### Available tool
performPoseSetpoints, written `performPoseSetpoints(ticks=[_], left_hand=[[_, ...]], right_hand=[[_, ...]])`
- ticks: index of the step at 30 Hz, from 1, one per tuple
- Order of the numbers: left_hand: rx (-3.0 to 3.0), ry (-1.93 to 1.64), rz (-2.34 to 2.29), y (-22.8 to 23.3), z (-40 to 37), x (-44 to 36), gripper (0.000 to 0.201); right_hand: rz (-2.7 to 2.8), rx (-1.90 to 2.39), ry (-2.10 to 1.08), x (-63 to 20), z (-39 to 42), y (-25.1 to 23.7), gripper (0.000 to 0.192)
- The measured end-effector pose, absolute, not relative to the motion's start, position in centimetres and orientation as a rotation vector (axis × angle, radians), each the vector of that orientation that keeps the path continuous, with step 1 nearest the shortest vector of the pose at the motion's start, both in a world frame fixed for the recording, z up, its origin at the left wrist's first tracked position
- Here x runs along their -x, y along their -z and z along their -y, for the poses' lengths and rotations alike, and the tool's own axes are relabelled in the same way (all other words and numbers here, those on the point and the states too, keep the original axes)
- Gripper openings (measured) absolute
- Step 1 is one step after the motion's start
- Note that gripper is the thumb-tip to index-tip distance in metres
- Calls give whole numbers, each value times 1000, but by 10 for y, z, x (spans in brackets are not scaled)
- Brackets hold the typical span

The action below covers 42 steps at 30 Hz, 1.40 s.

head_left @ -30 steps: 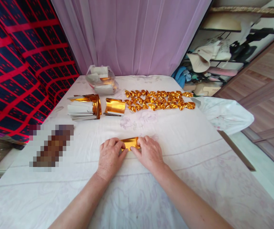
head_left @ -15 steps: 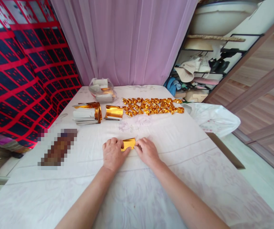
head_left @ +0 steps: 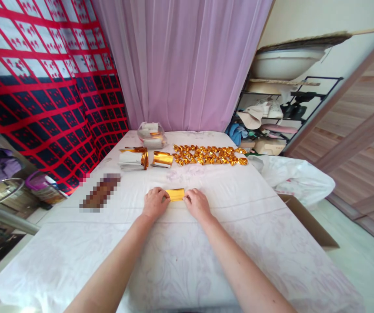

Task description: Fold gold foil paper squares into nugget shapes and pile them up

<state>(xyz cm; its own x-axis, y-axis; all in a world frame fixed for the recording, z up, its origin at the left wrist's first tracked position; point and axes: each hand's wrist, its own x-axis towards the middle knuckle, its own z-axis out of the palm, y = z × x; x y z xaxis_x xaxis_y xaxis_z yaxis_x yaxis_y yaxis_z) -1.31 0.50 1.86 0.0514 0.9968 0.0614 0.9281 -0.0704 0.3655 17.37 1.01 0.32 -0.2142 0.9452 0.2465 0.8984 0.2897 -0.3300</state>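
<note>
A small folded sheet of gold foil paper lies level between my two hands, just over the tablecloth. My left hand is closed on its left end, thumb and fingers pinching the edge. At the opposite end, my right hand pinches the right edge with curled fingers. Farther back are a stack of foil sheets, with grey-white backs and gold edges, and a smaller gold stack beside it. Rows of folded gold foil pieces spread to the right of these.
A clear plastic bag with more sheets stands at the table's far left. A blurred-out brown object lies on the left. Right of the table are a white plastic bag, a cardboard box and a loaded shelf rack.
My left thumb has drawn back from the foil's front edge toward its left end. The camera view has shifted and tilted; both hands still hold the sheet.
</note>
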Motion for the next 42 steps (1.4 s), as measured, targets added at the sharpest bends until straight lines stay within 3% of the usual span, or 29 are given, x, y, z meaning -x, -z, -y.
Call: performPoseSetpoints(ticks=[7,15,34,42], left_hand=[[-2115,-488,-1915,-12,-6,18,18],[-2142,-547,-1889,-11,-1,18,16],[-2221,-646,-1845,-2,2,24,16],[-2549,-549,-1720,-15,26,8,28]], right_hand=[[2208,1652,-125,-176,0,-8,17],[2387,1565,-150,-157,23,-9,51],[2271,1802,-291,-180,28,8,63],[2291,1824,-262,-179,28,5,62]])
